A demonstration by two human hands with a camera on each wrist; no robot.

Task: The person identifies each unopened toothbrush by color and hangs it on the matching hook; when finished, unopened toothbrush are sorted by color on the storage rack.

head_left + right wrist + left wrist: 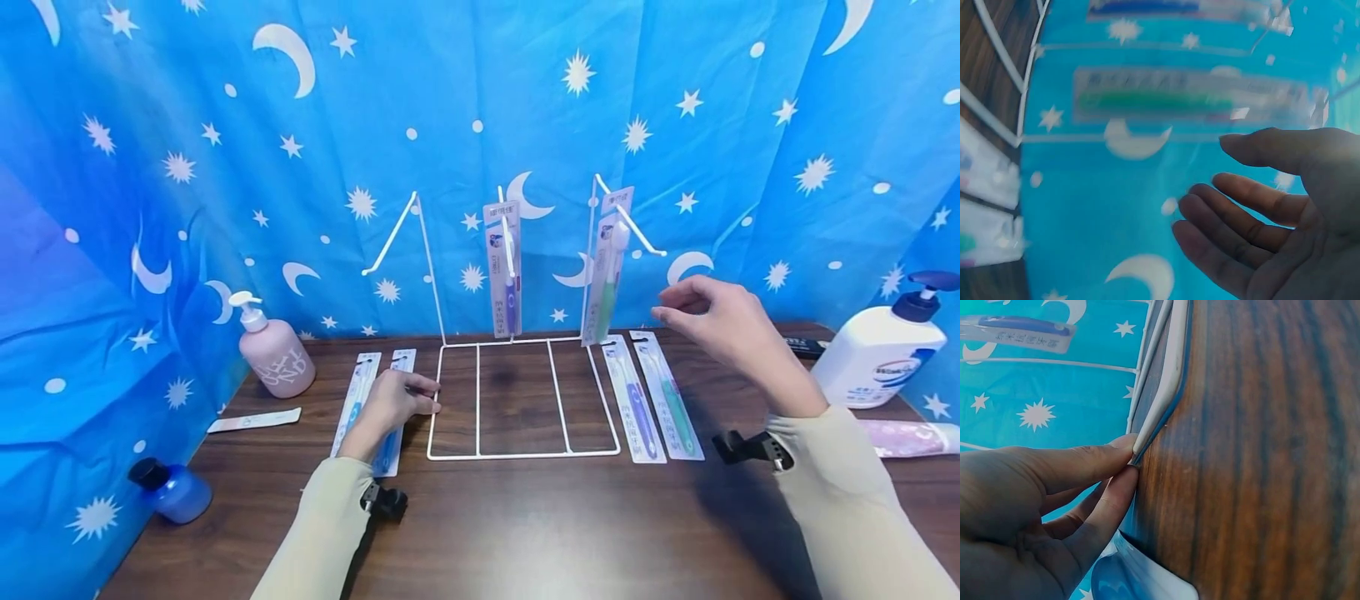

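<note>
My left hand (395, 404) pinches the left side bar of a white wire rack (525, 456) between thumb and fingertips, as the left wrist view shows. From the rack's middle arm hangs a packaged purple toothbrush (511, 304). A packaged green toothbrush (606, 304) hangs, slightly tilted, on the right arm. Just right of that pack my right hand (712, 312) is raised with nothing in it, thumb and fingers apart and loosely bent. Nothing hangs on the left arm (390, 233). Partly behind my left hand lie two packaged blue toothbrushes (403, 360).
Right of the rack lie a purple toothbrush pack (636, 408) and a green one (671, 400). A pink pump bottle (277, 358), white sachet (255, 420) and blue bottle (176, 492) are at left. A white pump bottle (877, 354) and pink tube (903, 437) are at right.
</note>
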